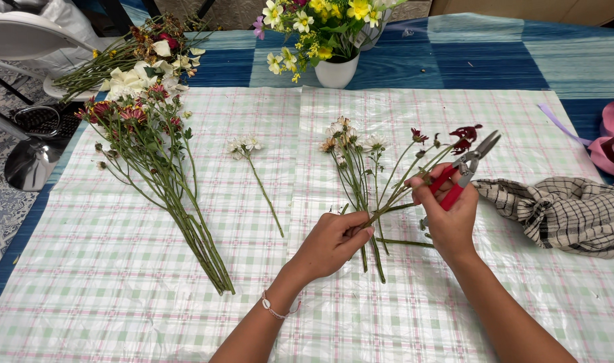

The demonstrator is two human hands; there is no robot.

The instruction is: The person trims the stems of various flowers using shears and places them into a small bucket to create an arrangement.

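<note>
Pinching thin green flower stems [381,202] low, left hand [330,243] closed on them above counter | right hand [448,215] clamped on red-handled metal snips [465,169] | stems light, bendy, fragile; grip low, off blooms

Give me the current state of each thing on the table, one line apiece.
Left hand: pinching a dark-flowered stem at its lower end.
Right hand: gripping red-handled shears, blades slightly apart.
White flower stems: lying loose.
Single white stem: lying alone.
Large bunch: lying flat.
White vase: upright, filled.
Checked cloth: crumpled.
</note>
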